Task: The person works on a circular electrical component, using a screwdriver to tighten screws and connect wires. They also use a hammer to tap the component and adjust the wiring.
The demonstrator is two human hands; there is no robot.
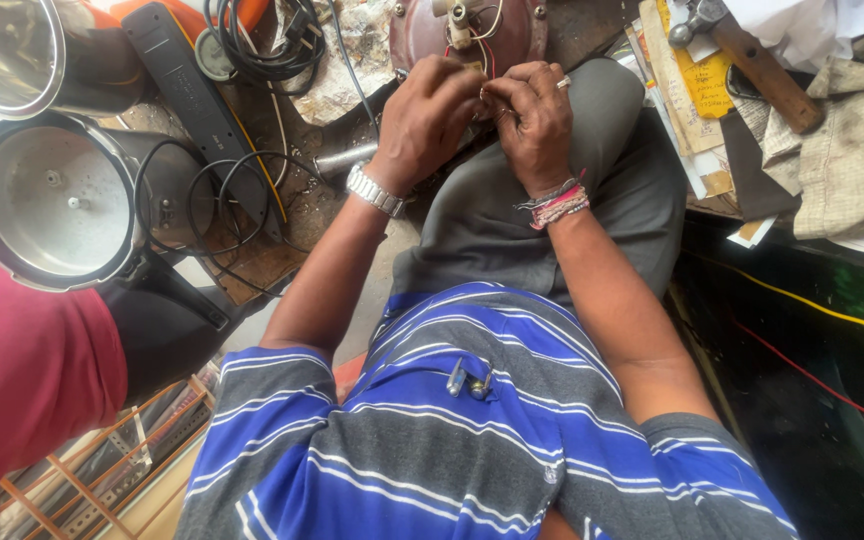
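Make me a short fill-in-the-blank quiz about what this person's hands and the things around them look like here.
1. The left hand wears a metal ____ at the wrist.
2. The right hand has red and white ____ tied round its wrist.
3. Both hands meet above the person's raised ____, pinching thin wires that run to a round reddish-brown appliance base.
4. The open electric cooker at the left has a coiled black ____ lying beside it.

Missing words: watch; threads; knee; cord

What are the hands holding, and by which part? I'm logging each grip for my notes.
The left hand and right hand pinch thin red and white wires near their free ends, above the round maroon metal base. The exact grip is hidden.
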